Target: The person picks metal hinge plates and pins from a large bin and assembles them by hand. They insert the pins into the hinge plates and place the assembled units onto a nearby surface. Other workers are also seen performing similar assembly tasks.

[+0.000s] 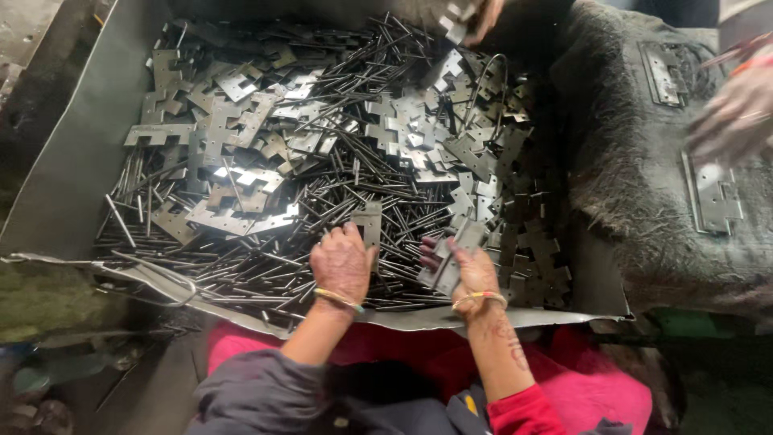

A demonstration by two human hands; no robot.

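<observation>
- Far left to centre: a big sheet-metal tray (pixel 72 161) holds a loose heap of flat hinge leaves (pixel 241 153) mixed with thin steel pins (pixel 346 173); its bent near edge (pixel 161 278) sits just beyond the person's lap, so both kinds of part seem within easy reach.
- Near centre-left: left hand (pixel 342 266) rests knuckles-up on the pins, fingers curled and pinching a small grey hinge leaf (pixel 369 225) upright by its lower end, notched edge apparently pointing far. Bangle on the wrist.
- Near centre-right: right hand (pixel 471 270) holds a second hinge leaf (pixel 451 258), fingers wrapped around it, thumb side toward the left hand. The two leaves are close but apart, seemingly angled toward each other; cannot tell whether a pin is in either hand.
- Right of the tray: dark fuzzy cloth (pixel 636 193) carries finished long hinges (pixel 713 197) and (pixel 662 74), lying flat and apart from the loose heap, probably set aside there.
- Far centre: another person's hand (pixel 475 16) reaches into the heap, grip unclear.
- Far right: another person's blurred hand (pixel 737 109) above the cloth, grip unreadable.
</observation>
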